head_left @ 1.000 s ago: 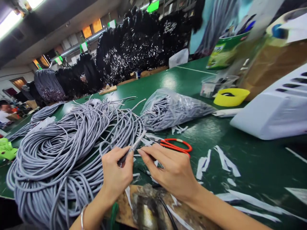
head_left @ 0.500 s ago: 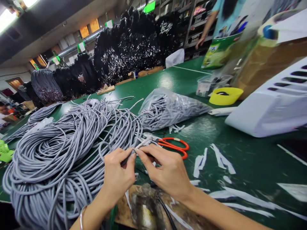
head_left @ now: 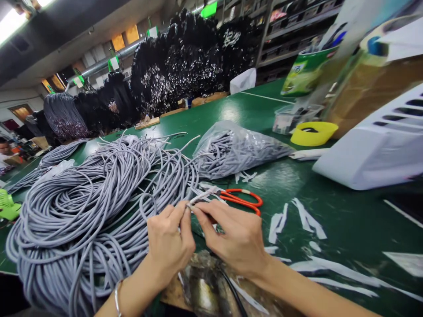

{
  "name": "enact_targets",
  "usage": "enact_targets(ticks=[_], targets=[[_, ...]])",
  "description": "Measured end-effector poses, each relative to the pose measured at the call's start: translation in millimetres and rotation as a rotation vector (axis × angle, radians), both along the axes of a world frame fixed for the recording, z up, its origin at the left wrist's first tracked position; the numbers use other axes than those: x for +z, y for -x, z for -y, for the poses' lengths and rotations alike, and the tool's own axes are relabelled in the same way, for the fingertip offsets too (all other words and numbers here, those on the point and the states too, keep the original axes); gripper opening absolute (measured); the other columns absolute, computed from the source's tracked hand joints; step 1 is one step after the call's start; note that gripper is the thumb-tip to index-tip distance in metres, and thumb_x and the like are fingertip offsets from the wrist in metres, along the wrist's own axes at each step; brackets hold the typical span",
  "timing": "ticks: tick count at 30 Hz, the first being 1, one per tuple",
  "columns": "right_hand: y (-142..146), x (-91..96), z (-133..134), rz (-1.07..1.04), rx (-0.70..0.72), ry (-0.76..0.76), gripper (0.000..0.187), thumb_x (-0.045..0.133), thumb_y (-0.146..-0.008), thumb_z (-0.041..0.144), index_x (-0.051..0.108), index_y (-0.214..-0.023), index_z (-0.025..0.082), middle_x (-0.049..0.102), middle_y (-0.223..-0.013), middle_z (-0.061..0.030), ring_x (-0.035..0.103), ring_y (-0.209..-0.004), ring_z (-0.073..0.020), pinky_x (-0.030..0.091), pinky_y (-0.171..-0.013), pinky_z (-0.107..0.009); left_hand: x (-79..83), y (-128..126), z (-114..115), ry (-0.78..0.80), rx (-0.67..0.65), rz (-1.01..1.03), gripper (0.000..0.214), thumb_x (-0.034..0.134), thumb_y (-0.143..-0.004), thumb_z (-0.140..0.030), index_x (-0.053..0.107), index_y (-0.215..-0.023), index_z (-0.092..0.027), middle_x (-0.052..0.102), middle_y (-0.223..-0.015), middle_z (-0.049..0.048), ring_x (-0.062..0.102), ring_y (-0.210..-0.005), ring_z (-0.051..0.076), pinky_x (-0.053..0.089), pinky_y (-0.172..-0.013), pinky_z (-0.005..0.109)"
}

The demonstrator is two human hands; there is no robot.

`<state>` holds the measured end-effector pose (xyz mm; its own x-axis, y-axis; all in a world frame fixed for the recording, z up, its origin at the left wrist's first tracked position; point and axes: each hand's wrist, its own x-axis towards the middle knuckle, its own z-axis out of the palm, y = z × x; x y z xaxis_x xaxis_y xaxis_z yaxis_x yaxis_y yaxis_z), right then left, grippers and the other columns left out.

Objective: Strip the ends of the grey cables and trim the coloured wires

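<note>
My left hand (head_left: pixel 170 240) and my right hand (head_left: pixel 234 235) meet fingertip to fingertip at the middle, both closed in a pinch on one grey cable. Its whitish, frayed-looking end (head_left: pixel 204 193) sticks out beyond the fingers toward the upper right; the rest is mostly hidden by the hands. Just past my right knuckles lie scissors with orange handles (head_left: pixel 244 198). Left of my left hand spreads a big heap of coiled grey cables (head_left: pixel 82 202). A clear plastic bag (head_left: pixel 238 149) of short grey cable pieces lies behind the hands.
Below the hands, a grimy metal device (head_left: pixel 205 290) with a black cord stands on a board. White strips (head_left: pixel 307 220) are scattered over the green table (head_left: pixel 271 185) at right. A yellow ring-shaped holder (head_left: pixel 313 133), a white slotted housing (head_left: pixel 366 149) and a cardboard box (head_left: pixel 373 83) stand farther right.
My left fingers have shifted slightly and now cover the dark grey stretch of cable that showed before. Both hands stay together. A person at the back right has gone out of view.
</note>
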<state>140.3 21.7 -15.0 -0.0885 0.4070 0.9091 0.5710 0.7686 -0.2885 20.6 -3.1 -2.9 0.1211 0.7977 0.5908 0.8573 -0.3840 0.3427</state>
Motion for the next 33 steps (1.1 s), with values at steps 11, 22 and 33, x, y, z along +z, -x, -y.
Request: enact_targets(ticks=[11,22,33], targets=[[-11,6.0,-9,-0.072,0.047,0.031,0.013,0.051,-0.083,0.012,0.056,-0.072,0.015,0.061,-0.059,-0.0013,0.054,-0.049,-0.0095,0.039,-0.051,-0.02,18.5,7,-7,0.106,0.007,0.302,0.03,0.04,-0.087,-0.021,0.066,-0.075,-0.013,0.067,-0.068,0.0037,0.057,-0.058,0.013,0.042,-0.057,0.022],[-7,2.8,-10,-0.024,0.105,0.135,0.021,0.046,-0.086,0.017,0.058,-0.068,0.014,0.06,-0.058,-0.0014,0.053,-0.047,-0.0104,0.039,-0.049,-0.021,14.8,1,-3,0.045,-0.049,0.222,0.026,0.042,-0.086,-0.02,0.066,-0.079,-0.012,0.064,-0.064,0.0038,0.052,-0.05,0.011,0.038,-0.049,0.021],[-6,1.8,-6,-0.054,0.093,0.13,0.022,0.047,-0.085,0.014,0.058,-0.066,0.013,0.059,-0.054,-0.0009,0.052,-0.044,-0.0089,0.04,-0.047,-0.019,4.9,-3,-4,-0.092,-0.011,-0.051,0.025,0.043,-0.082,-0.015,0.067,-0.086,-0.008,0.057,-0.053,0.0037,0.048,-0.043,0.012,0.034,-0.045,0.023]])
